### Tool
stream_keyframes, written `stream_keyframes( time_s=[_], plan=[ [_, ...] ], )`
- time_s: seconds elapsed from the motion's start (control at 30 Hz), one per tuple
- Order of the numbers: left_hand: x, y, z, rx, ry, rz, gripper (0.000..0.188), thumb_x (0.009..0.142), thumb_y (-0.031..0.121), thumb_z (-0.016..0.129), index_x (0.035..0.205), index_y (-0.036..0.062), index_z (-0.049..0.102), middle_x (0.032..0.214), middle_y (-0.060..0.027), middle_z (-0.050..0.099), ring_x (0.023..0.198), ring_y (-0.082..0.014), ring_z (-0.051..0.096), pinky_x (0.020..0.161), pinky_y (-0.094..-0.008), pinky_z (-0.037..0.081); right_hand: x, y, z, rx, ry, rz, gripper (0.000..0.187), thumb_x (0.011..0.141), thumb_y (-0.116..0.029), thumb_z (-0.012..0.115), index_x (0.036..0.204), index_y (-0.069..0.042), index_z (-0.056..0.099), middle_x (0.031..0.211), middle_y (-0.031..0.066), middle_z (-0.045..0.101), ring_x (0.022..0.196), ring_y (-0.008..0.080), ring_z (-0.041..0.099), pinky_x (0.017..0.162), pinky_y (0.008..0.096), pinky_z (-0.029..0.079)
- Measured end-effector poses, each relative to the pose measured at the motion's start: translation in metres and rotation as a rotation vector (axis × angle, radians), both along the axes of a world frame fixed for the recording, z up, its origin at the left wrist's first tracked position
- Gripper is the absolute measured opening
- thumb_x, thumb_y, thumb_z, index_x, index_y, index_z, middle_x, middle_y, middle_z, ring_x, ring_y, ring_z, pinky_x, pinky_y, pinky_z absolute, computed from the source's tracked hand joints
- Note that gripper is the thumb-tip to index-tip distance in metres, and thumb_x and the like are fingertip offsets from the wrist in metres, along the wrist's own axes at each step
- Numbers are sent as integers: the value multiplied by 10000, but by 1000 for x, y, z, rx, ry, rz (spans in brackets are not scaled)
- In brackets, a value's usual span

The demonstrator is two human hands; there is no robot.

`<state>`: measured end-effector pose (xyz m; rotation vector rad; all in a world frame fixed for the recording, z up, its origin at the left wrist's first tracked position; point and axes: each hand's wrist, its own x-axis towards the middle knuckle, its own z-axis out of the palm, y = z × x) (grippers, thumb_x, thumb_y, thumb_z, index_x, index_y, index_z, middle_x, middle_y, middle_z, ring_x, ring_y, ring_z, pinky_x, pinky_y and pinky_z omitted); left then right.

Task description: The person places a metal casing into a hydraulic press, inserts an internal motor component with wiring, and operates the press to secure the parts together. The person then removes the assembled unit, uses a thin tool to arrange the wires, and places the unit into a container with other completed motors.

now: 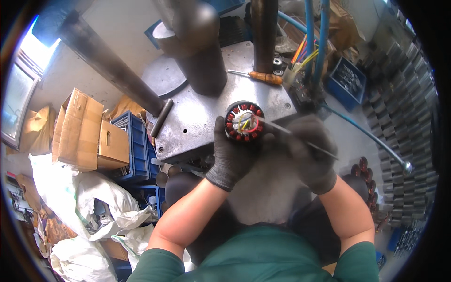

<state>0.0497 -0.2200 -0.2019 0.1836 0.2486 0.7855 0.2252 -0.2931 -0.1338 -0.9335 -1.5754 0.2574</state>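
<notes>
A round motor stator (245, 121) with red copper windings sits in a black ring-shaped housing, with short coloured wires and a yellow piece at its centre. My left hand (233, 157), in a dark glove, is closed around the housing's left and near side, just off the near edge of the steel plate. My right hand (312, 150), gloved too and smeared by motion, grips a thin grey rod (277, 128). One end of the rod reaches the stator's right side; the other sticks out past my hand. My right fingers are blurred.
The machine's steel plate (206, 117) carries a thick ram (199, 61), an orange-handled screwdriver (265, 77) and a short dark bar (162, 118). A hose with a metal tip (371, 134) hangs at right, near stacked metal parts (406, 127). Blue crates (136, 145) and white sacks (84, 188) stand left.
</notes>
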Motion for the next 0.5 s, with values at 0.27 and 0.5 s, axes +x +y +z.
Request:
stream_keyframes(
  time_s=[0.27, 0.5],
  plan=[
    [-2, -2, 13, -67, 84, 63, 965, 796, 863, 409, 1339, 77, 545, 1220, -192, 612, 1087, -339, 603, 961, -462, 476, 22, 32, -37, -311, 121, -90, 147, 878, 32, 634, 1014, -24, 632, 887, 111, 634, 817, 238, 640, 761, 319, 507],
    [-11, 2, 12, 23, -16, 62, 948, 801, 881, 353, 1344, 129, 545, 1229, -151, 599, 1077, -315, 588, 900, -455, 478, 18, 71, -74, -68, -583, -116, 273, 849, -157, 694, 1086, -29, 646, 1009, 173, 655, 968, 359, 627, 866, 459, 495]
  ],
)
